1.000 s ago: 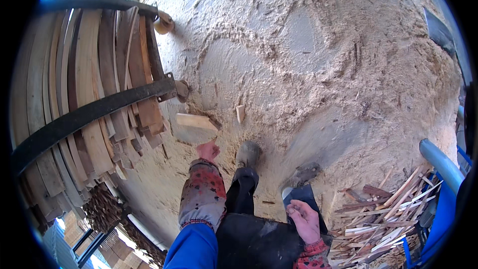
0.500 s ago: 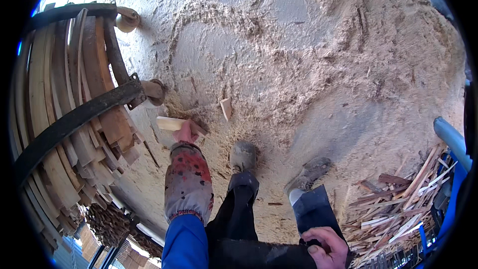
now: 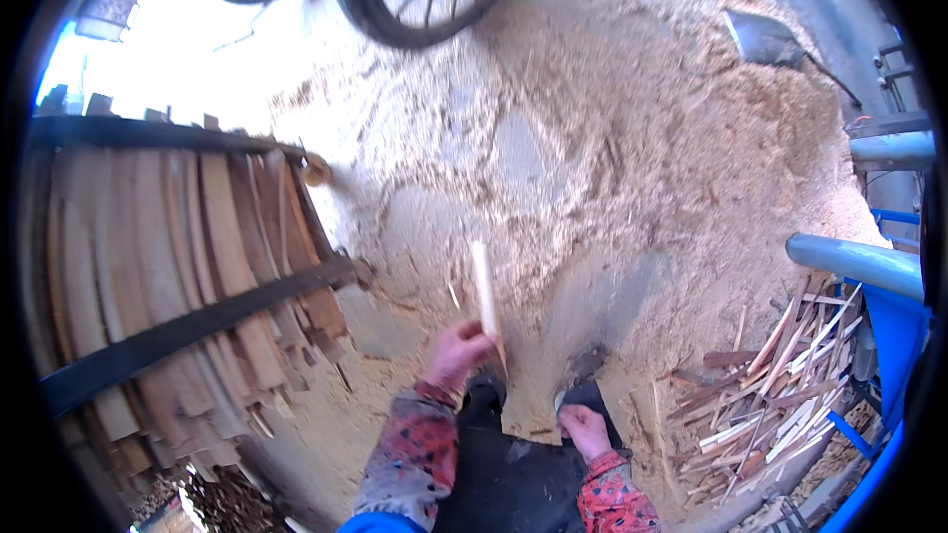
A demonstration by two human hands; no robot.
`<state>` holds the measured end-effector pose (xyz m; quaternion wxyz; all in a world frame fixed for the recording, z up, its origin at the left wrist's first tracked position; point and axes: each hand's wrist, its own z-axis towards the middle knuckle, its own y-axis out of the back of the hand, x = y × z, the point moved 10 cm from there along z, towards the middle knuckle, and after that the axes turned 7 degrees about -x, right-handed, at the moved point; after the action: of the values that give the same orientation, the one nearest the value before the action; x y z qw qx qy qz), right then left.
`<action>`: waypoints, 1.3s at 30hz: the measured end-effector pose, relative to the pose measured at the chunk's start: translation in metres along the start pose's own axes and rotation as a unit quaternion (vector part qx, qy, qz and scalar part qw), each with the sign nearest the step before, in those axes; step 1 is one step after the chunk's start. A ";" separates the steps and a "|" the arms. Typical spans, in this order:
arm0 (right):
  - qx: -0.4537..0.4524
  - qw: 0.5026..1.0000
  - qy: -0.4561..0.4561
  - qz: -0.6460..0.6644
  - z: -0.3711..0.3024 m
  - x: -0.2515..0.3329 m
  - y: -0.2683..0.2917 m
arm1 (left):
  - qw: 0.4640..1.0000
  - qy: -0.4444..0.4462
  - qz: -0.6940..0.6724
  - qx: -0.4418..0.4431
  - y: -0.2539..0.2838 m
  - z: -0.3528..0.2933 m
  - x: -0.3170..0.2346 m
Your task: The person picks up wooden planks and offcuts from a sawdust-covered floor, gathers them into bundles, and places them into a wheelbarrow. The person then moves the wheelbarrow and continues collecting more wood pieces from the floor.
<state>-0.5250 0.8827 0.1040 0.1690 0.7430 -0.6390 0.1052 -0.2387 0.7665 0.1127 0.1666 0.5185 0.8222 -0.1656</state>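
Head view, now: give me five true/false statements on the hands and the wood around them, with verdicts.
1. The left hand grips a narrow piece of wood. True.
2. The right hand grips the same piece. False: it is apart from it, in front of dark clothing.
3. The pile of thin wood strips lies at the picture's lower left. False: it lies at the lower right.
4. A dark bar runs across the stacked boards at the left. True.
5. No wheel is visible. False: a spoked wheel shows at the top.
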 end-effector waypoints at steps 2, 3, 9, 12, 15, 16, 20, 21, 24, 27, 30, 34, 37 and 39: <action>-0.002 0.999 -0.007 -0.033 -0.025 0.010 0.007 | 0.997 0.006 0.072 0.037 -0.038 -0.037 -0.025; -0.017 0.999 0.013 -0.043 -0.032 0.011 0.015 | 0.995 0.001 0.071 0.067 -0.058 -0.056 -0.036; -0.023 0.999 0.031 -0.016 -0.076 0.041 0.039 | 0.982 -0.067 0.057 0.169 -0.142 -0.185 -0.157; -0.020 0.999 0.034 -0.033 -0.091 0.056 0.056 | 0.970 -0.207 0.037 0.121 -0.145 -0.251 -0.282; -0.036 0.997 0.024 -0.070 -0.103 0.065 0.070 | 0.887 -0.444 0.008 0.125 -0.129 -0.352 -0.444; -0.036 0.996 0.031 -0.073 -0.104 0.070 0.077 | 0.819 -0.530 -0.203 0.085 -0.091 -0.366 -0.486; -0.022 0.993 0.038 -0.106 -0.115 0.066 0.082 | 0.746 -0.584 -0.308 0.086 -0.034 -0.432 -0.549; -0.016 0.994 0.046 -0.102 -0.116 0.068 0.081 | 0.777 -0.579 -0.244 0.041 -0.035 -0.426 -0.533; -0.022 0.992 0.063 -0.111 -0.118 0.064 0.105 | 0.863 -0.496 -0.090 -0.011 -0.065 -0.367 -0.439; -0.031 0.991 0.125 -0.044 -0.091 0.059 0.143 | 0.947 -0.312 -0.054 0.062 -0.139 -0.313 -0.311; -0.116 0.981 0.120 -0.098 -0.086 0.027 0.205 | 0.989 -0.133 -0.066 0.011 -0.174 -0.261 -0.147; -0.170 0.961 0.069 -0.206 -0.119 0.020 0.219 | 0.998 -0.002 -0.047 0.044 -0.184 -0.276 -0.037; -0.225 0.957 0.032 -0.179 -0.129 -0.033 0.240 | 0.998 0.010 0.033 0.053 -0.202 -0.280 -0.007; -0.240 0.959 0.011 -0.147 -0.144 -0.054 0.234 | 0.996 -0.004 0.072 0.058 -0.190 -0.266 -0.008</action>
<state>-0.7553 0.9580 0.2437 0.3630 0.7652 -0.5272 -0.0694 -0.4353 0.8015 0.3721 0.1506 0.5842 0.7713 -0.2028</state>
